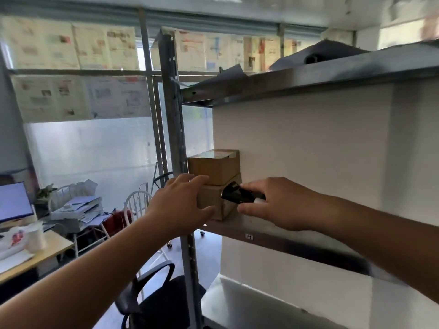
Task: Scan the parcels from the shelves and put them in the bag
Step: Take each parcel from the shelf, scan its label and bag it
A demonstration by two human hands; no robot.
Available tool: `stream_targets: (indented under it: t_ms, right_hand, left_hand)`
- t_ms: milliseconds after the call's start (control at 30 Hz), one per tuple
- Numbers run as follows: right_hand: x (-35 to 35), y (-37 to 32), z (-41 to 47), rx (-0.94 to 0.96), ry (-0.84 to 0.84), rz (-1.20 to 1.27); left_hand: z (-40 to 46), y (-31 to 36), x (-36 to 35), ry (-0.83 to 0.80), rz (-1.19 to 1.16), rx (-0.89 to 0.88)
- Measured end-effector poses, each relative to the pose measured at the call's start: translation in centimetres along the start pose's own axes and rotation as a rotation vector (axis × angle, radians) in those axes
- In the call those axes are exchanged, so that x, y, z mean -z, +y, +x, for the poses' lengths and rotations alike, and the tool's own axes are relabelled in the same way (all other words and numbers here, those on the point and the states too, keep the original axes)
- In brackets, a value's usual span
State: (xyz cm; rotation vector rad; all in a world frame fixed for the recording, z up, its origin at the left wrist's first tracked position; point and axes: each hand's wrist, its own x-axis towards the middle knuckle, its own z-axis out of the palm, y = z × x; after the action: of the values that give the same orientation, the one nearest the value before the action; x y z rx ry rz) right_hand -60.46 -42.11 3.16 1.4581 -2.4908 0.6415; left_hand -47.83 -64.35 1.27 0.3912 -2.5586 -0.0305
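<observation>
Parcels (215, 184) sit stacked; our left hand (180, 205) grips the lower one steady while our right hand (273, 205) holds the scanner (240, 194) at it.

The two stacked parcels were matt brown cardboard; the upper parcel (213, 166) carried a glossy strip of clear tape on top, the lower parcel (211, 203) looked plain and dull. The scanner (240, 194) was shiny black plastic. The shelf (273, 236) and its upright post (172, 119) were dull grey metal. Far left, the desk (42, 255) had a smooth pale wood finish.
</observation>
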Motion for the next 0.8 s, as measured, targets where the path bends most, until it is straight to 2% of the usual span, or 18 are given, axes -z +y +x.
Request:
stream_targets:
  t_ms: [233,500,700,800]
  right_hand:
    - [0.8,4.4,6.4,-0.065,-0.027,-0.014]
    - [0.6,5.6,10.6,-0.148,-0.029,-0.075]
    - [0.6,6.0,12.5,-0.235,-0.027,-0.136]
    - [0.6,6.1,12.9,-0.264,-0.011,-0.125]
  left_hand:
    - [7.5,-1.8,-2.3,0.022,-0.043,-0.066]
    - [15.1,-3.0,-3.2,0.008,-0.038,-0.169]
    - [18.9,-4.0,-3.5,-0.252,0.124,-0.253]
    - [19.6,-4.0,-4.0,-0.283,0.115,-0.252]
